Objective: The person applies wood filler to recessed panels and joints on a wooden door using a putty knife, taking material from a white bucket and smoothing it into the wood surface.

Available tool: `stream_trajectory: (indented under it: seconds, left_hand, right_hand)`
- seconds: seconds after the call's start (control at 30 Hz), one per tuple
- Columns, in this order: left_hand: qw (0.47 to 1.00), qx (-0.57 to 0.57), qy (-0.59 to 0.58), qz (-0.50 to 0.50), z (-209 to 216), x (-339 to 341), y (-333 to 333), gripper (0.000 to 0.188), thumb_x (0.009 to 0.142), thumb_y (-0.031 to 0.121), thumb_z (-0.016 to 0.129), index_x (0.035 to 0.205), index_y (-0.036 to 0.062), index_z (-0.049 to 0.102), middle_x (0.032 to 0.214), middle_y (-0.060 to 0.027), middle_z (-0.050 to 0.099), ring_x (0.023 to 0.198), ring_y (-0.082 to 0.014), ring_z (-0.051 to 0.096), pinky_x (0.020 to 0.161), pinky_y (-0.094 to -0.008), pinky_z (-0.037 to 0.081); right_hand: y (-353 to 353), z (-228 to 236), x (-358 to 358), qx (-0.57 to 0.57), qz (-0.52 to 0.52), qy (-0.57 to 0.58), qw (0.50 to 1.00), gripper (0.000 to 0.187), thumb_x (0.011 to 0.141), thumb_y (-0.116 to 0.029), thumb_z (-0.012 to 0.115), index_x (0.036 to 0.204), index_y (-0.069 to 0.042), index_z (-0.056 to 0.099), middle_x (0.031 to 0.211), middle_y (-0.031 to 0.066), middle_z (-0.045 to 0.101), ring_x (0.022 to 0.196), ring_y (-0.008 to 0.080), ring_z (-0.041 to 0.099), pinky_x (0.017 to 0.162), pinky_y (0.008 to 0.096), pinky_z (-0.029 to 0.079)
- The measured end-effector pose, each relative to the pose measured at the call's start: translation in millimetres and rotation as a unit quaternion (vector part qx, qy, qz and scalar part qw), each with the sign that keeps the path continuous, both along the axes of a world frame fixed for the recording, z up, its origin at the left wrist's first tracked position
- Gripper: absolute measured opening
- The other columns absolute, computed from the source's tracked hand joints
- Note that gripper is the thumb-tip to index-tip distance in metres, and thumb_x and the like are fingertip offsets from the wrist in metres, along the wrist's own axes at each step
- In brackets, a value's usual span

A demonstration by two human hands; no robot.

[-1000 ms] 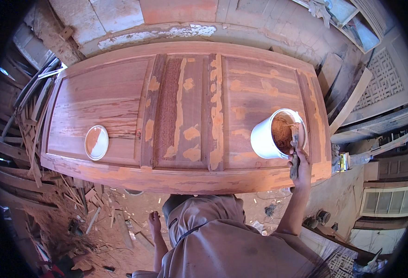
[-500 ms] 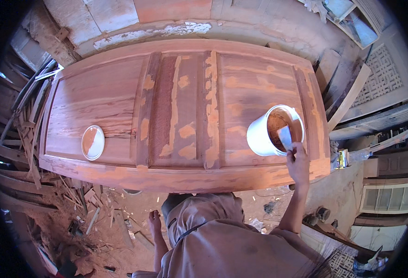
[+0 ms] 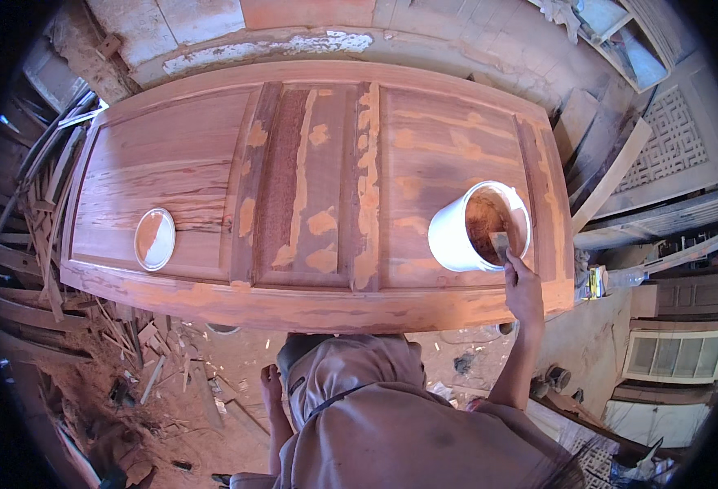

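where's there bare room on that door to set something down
The widest free patch is the left panel above the white lid; a smaller one lies between lid and upright strip. The right panel is crowded: the white bucket sits among orange patches, the right hand holding a scraper at its mouth.

Holds right forearm point(image 3: 523, 359) extended ahead and right of the torso point(image 3: 391, 424), right grip point(image 3: 523, 287) closed, with left grip point(image 3: 271, 385) lowered left of it.
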State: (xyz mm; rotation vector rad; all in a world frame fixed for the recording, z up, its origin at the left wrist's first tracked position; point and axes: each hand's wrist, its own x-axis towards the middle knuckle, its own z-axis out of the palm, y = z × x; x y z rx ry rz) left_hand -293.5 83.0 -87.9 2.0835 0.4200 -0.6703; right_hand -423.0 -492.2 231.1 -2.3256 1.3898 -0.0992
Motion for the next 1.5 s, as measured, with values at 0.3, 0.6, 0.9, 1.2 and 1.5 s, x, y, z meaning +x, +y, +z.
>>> stream_trajectory:
  seconds: [0.3, 0.6, 0.9, 1.2, 1.5]
  left_hand:
    - [1.000, 0.002, 0.004, -0.009, 10, 2, 0, 0.036, 0.100, 0.034, 0.051, 0.115, 0.0031, 0.063, 0.106, -0.0098, 0.067, 0.092, -0.0185, 0.067, 0.074, -0.0320, 0.050]
    - [1.000, -0.006, 0.003, 0.025, 4, -7, 7, 0.038, 0.100, 0.034, 0.052, 0.115, 0.0012, 0.063, 0.105, -0.0131, 0.068, 0.092, -0.0212, 0.068, 0.078, -0.0347, 0.051]
    - [1.000, 0.010, 0.004, 0.023, -4, -18, 14, 0.041, 0.099, 0.036, 0.052, 0.113, -0.0010, 0.063, 0.100, -0.0160, 0.068, 0.091, -0.0238, 0.067, 0.082, -0.0380, 0.051]
    - [0.999, -0.010, -0.034, 0.020, 7, -14, 13, 0.038, 0.101, 0.033, 0.052, 0.114, -0.0014, 0.063, 0.099, -0.0156, 0.069, 0.092, -0.0247, 0.067, 0.082, -0.0383, 0.053]
    - [0.997, 0.040, -0.007, 0.063, 42, -22, -1, 0.042, 0.099, 0.036, 0.054, 0.117, -0.0012, 0.064, 0.110, -0.0228, 0.069, 0.103, -0.0333, 0.068, 0.088, -0.0410, 0.053]
  right_hand:
    - [9, 16, 6, -0.025, -0.012, -0.010, 1.000, 0.034, 0.098, -0.020, 0.054, 0.129, -0.009, 0.062, 0.095, 0.0289, 0.067, 0.087, 0.0442, 0.067, 0.077, 0.0502, 0.052]
    - [1, -6, -4, -0.017, 0.031, -0.057, 0.998, 0.037, 0.099, -0.017, 0.058, 0.134, -0.003, 0.056, 0.065, 0.0091, 0.054, 0.054, 0.0139, 0.053, 0.052, 0.0342, 0.045]
    - [14, -13, -10, 0.303, -0.160, -0.416, 0.842, 0.029, 0.104, -0.024, 0.050, 0.129, -0.009, 0.051, 0.080, 0.0023, 0.056, 0.052, 0.0079, 0.049, 0.045, 0.0234, 0.041]
    - [28, -35, -1, 0.490, -0.098, -0.588, 0.636, 0.029, 0.105, -0.037, 0.045, 0.107, -0.009, 0.052, 0.077, -0.0003, 0.048, 0.052, 0.0087, 0.038, 0.047, 0.0222, 0.037]
    - [92, -51, 87, 0.629, 0.090, -0.523, 0.568, 0.042, 0.095, -0.023, 0.059, 0.130, -0.003, 0.046, 0.092, 0.0087, 0.054, 0.057, 0.0139, 0.053, 0.046, 0.0274, 0.045]
